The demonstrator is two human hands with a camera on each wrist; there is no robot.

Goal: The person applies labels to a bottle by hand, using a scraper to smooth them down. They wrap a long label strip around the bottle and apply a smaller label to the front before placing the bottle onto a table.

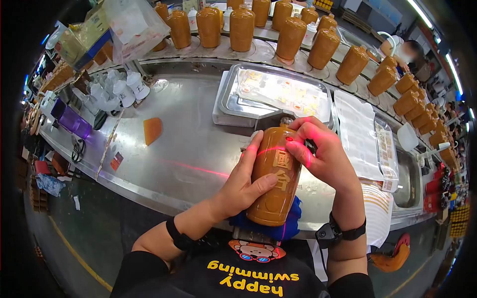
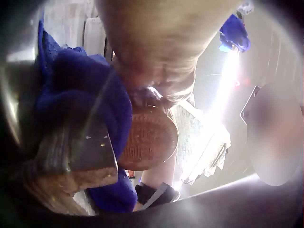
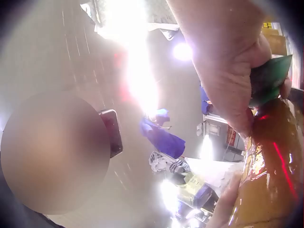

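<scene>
A brown ceramic bottle [image 1: 275, 174] with gold characters lies tilted on a blue cloth [image 1: 293, 223] at the near edge of the steel bench. My left hand [image 1: 242, 184] grips its left side, thumb across the front. My right hand [image 1: 318, 151] curls over the bottle's shoulder near the neck, pinching a small dark piece [image 3: 268, 78] there. A red laser line crosses the bottle and my fingers. The left wrist view looks at the bottle's round base [image 2: 147, 140] beside the blue cloth [image 2: 80, 95]. In the right wrist view the glossy bottle [image 3: 268, 175] fills the lower right.
A curved conveyor carries several brown bottles [image 1: 242, 27] along the back. A metal tray of labels [image 1: 278, 92] sits behind the bottle, white sheets [image 1: 357, 134] to its right. White caps [image 1: 117, 92], a purple box [image 1: 72, 121] and an orange cloth [image 1: 152, 130] lie at left.
</scene>
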